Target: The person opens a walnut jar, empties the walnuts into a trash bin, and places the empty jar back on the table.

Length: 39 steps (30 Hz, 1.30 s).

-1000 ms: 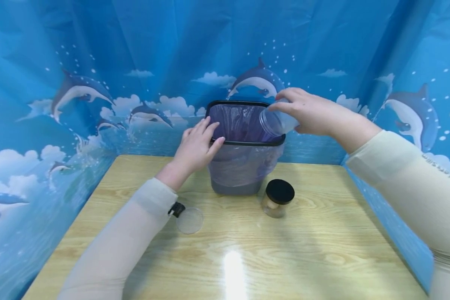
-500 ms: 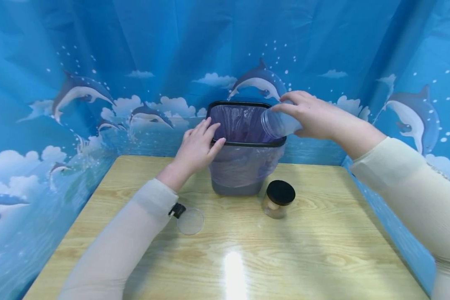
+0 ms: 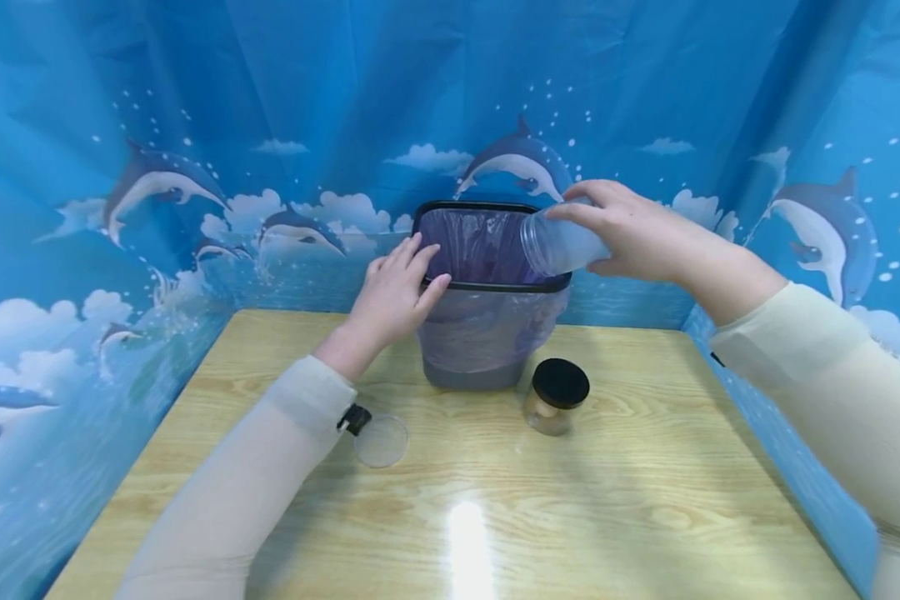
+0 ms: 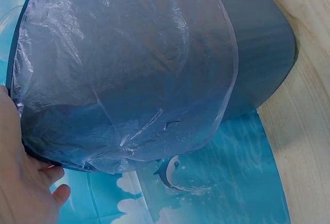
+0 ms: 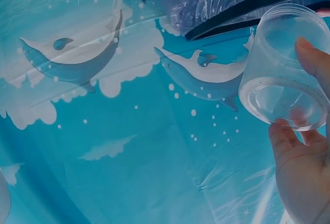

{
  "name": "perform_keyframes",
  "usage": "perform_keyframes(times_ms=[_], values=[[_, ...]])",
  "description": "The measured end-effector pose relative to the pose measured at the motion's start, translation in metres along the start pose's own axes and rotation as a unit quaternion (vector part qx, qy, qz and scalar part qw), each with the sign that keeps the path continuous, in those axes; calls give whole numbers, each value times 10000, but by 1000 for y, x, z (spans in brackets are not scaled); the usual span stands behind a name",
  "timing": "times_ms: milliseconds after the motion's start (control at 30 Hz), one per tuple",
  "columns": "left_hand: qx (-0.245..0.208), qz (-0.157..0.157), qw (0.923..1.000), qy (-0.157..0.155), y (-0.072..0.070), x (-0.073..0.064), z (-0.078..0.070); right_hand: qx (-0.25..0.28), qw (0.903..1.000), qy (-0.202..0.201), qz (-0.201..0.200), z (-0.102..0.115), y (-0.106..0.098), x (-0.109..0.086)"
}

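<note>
My left hand (image 3: 397, 292) holds the near left corner of the rim of a grey trash bin (image 3: 474, 377), thumb over the front edge. A thin purple bag (image 4: 129, 64) lines the bin and folds over its black rim. My right hand (image 3: 637, 229) grips a clear plastic jar (image 3: 566, 243) near its base, thumb on one side and fingers on the other. The lidless jar lies tilted on its side, its threaded mouth over the bin's right side. In the right wrist view, small specks show around the jar's base (image 5: 283, 103).
A clear jar with a black lid (image 3: 561, 384) and something beige inside stands in front of the bin, to the right. Beside the left cuff lies a clear round disc (image 3: 381, 441) on the wooden table (image 3: 607, 500). A blue dolphin-print curtain (image 3: 307, 108) surrounds the table.
My right hand has shifted slightly right and a little down, and the jar now lies closer to level. The left hand and the bin stay in place.
</note>
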<state>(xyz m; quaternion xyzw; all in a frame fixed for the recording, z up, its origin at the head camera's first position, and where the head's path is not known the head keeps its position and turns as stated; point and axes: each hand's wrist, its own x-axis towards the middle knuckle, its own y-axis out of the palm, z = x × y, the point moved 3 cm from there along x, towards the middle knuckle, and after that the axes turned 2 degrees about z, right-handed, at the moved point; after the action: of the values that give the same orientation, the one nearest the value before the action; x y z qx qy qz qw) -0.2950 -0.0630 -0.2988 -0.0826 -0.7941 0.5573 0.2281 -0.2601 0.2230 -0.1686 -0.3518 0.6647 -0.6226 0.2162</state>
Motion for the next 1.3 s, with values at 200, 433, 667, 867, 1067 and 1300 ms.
perform_keyframes(times_ms=[200,433,667,867,1067,1300], values=[[24,16,10000,-23,1,0,1,44,9997,-118,-187,2,1,-5],[5,-13,10000,-14,2,0,0,58,9992,-29,-389,1,0,-14],[-37,11,10000,6,1,0,-1,145,9958,-67,-900,-1,4,-24],[-48,-40,10000,19,1,0,-1,53,9892,-178,-1455,0,8,-32],[-86,-40,9999,38,1,1,-2,-10,9836,-84,-1799,0,14,-40],[-90,-92,9999,25,2,0,-1,-79,9773,19,-2117,2,24,-47]])
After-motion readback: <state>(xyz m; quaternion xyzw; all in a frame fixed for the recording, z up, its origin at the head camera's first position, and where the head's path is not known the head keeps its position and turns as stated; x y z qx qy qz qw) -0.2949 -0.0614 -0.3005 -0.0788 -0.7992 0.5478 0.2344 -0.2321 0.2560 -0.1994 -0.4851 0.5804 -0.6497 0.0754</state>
